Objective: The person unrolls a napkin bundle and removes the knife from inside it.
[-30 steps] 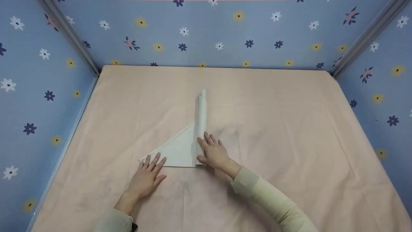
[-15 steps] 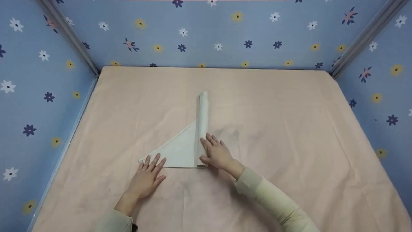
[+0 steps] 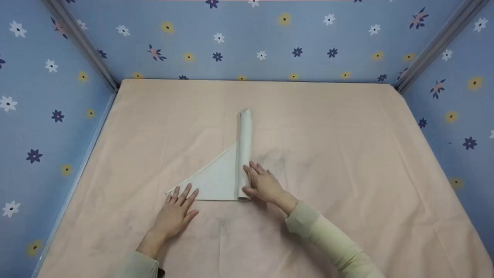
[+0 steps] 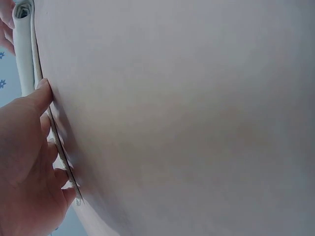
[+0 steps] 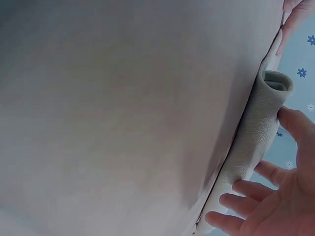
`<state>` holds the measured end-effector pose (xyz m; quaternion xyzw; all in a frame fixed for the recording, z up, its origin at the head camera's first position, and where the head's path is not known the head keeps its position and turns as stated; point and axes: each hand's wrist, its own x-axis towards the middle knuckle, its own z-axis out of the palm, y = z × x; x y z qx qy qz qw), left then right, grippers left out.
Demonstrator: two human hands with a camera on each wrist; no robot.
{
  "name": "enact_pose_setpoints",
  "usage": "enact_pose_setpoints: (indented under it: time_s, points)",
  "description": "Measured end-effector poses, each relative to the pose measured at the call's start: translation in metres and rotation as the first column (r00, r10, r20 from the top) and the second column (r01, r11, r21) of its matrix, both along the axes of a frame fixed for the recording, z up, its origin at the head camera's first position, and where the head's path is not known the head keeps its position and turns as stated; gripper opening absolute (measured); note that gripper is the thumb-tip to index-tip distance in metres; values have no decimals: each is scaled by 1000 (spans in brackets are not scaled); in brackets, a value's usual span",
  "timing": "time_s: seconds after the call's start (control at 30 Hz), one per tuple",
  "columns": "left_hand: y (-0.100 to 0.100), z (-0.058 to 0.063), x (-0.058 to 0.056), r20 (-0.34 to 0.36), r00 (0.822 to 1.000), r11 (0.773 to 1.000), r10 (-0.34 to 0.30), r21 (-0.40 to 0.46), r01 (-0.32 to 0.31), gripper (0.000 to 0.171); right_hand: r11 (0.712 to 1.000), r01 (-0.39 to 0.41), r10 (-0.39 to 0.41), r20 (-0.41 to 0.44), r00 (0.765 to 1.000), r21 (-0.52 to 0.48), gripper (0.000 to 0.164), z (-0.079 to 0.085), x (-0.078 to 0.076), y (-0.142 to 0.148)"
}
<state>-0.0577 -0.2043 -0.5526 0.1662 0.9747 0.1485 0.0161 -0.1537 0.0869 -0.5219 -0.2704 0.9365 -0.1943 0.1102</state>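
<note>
A pale green cloth (image 3: 216, 173) lies on the table, its left part a flat triangle and its right side a long roll (image 3: 244, 135) pointing away from me. My left hand (image 3: 173, 216) rests with spread fingers on the cloth's left corner. At the roll's near end, my right hand (image 3: 266, 187) touches it with fingers extended. In the right wrist view, the thumb and fingertips lie along the roll (image 5: 246, 140), whose hollow end shows. The left wrist view shows the left thumb (image 4: 42, 96) at the cloth's front edge.
A peach tablecloth (image 3: 328, 127) with some creases and faint stains covers the table. Blue flowered panels (image 3: 247, 38) stand at the back and on both sides, with grey posts (image 3: 83, 42) at the back corners.
The roll has shifted slightly to the right, and the right hand has moved along with it. A little more flat cloth shows to its left. The left hand stays put.
</note>
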Motion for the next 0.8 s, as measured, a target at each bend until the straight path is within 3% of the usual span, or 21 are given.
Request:
enact_pose_setpoints:
  time_s: [0.4, 0.8]
  points:
    - [0, 1, -1, 29, 1000, 1000, 9, -15, -9, 57, 1000, -22, 22, 1, 1000, -10, 68, -1, -2, 5]
    - [-1, -1, 0, 36, 999, 1000, 6, -16, -6, 57, 999, -39, 39, -11, 999, -25, 69, 8, 2, -4]
